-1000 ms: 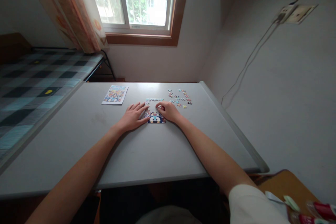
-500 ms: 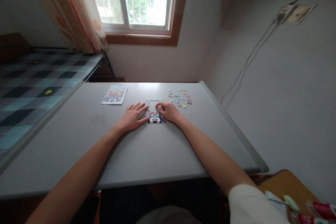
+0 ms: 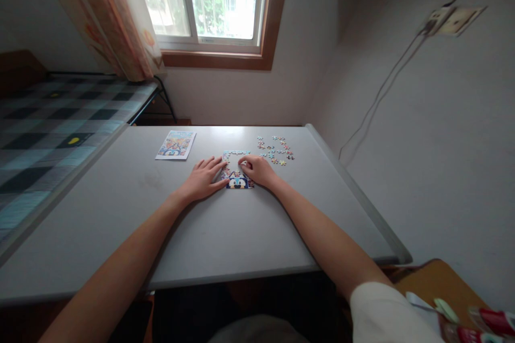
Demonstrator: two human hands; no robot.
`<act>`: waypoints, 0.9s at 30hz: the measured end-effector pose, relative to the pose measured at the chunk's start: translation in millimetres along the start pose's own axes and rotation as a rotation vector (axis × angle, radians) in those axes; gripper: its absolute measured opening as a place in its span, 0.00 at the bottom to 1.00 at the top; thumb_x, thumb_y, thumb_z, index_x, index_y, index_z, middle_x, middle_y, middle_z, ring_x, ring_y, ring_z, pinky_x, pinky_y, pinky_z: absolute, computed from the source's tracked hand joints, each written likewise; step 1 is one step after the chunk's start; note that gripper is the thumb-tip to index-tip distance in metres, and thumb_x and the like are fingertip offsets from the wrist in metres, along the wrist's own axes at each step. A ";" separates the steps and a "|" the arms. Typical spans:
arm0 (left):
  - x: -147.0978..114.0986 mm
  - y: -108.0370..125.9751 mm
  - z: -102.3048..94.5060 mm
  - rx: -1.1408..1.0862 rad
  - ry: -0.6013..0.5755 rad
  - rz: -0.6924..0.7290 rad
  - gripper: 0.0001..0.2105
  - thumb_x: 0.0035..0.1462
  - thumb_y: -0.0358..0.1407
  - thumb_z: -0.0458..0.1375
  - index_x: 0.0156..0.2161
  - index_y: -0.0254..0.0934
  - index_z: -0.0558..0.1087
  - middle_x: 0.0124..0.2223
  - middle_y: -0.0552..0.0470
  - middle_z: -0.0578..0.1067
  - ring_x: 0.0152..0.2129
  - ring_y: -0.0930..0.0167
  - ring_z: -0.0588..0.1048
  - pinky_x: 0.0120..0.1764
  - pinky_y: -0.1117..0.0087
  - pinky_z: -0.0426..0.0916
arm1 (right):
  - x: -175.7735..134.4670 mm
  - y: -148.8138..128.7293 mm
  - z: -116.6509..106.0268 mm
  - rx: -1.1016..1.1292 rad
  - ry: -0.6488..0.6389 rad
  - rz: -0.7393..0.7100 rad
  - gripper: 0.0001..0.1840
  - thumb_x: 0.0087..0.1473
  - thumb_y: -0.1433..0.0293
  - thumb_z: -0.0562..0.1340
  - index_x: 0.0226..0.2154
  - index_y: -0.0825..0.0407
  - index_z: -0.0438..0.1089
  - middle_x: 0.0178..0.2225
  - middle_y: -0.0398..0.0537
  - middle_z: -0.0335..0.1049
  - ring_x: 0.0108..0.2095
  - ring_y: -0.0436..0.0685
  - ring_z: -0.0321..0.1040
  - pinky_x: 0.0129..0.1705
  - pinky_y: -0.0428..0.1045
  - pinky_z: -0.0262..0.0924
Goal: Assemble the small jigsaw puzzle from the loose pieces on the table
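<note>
A partly assembled jigsaw puzzle (image 3: 238, 183) lies flat on the grey table; its lower part forms a blue and white cartoon face, and bare tabletop shows inside its frame. My left hand (image 3: 207, 176) rests flat with fingers spread, fingertips and thumb touching the puzzle's left edge. Over the puzzle's right side, my right hand (image 3: 257, 168) is closed in a pinch on a small puzzle piece, mostly hidden by the fingers. Loose puzzle pieces (image 3: 282, 163) are scattered just beyond my right hand. A printed picture sheet (image 3: 176, 146) lies at the back left.
The grey table (image 3: 241, 241) has a raised rim along its right side. A checked bed (image 3: 80, 112) stands to the left, and a window (image 3: 225, 5) is ahead. At lower right, a wooden stool or chair (image 3: 454, 281) holds several small items. A cable (image 3: 372, 104) runs down the right wall.
</note>
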State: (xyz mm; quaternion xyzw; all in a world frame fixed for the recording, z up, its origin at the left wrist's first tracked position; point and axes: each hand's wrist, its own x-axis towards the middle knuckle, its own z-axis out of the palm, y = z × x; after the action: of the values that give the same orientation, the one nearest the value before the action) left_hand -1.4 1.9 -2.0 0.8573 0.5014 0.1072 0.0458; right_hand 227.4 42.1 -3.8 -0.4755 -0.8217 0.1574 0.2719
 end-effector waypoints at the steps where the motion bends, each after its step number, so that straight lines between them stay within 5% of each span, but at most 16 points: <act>1: 0.0 0.1 0.0 -0.001 0.001 0.000 0.28 0.64 0.52 0.48 0.65 0.42 0.60 0.68 0.48 0.56 0.65 0.60 0.52 0.63 0.55 0.46 | 0.1 0.0 0.1 -0.001 -0.002 0.001 0.09 0.55 0.71 0.60 0.37 0.51 0.76 0.25 0.42 0.67 0.27 0.49 0.60 0.33 0.44 0.52; 19: 0.4 -0.5 0.6 0.001 0.000 -0.001 0.29 0.64 0.53 0.48 0.65 0.42 0.60 0.68 0.49 0.56 0.65 0.60 0.52 0.63 0.55 0.46 | 0.2 0.8 0.4 -0.010 -0.003 -0.004 0.09 0.55 0.70 0.60 0.37 0.51 0.76 0.26 0.42 0.68 0.28 0.50 0.62 0.33 0.44 0.52; 27: 0.3 -0.2 0.4 0.011 -0.004 0.001 0.29 0.64 0.52 0.48 0.65 0.41 0.59 0.68 0.49 0.55 0.65 0.60 0.52 0.64 0.56 0.46 | 0.3 0.2 0.1 -0.016 -0.006 0.001 0.13 0.56 0.74 0.57 0.38 0.50 0.76 0.34 0.47 0.75 0.34 0.52 0.67 0.39 0.46 0.56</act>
State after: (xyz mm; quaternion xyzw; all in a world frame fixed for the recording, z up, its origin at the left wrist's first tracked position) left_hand -1.3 2.3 -2.4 0.8580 0.5015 0.1026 0.0422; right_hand 227.4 42.5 -3.9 -0.4774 -0.8236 0.1524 0.2655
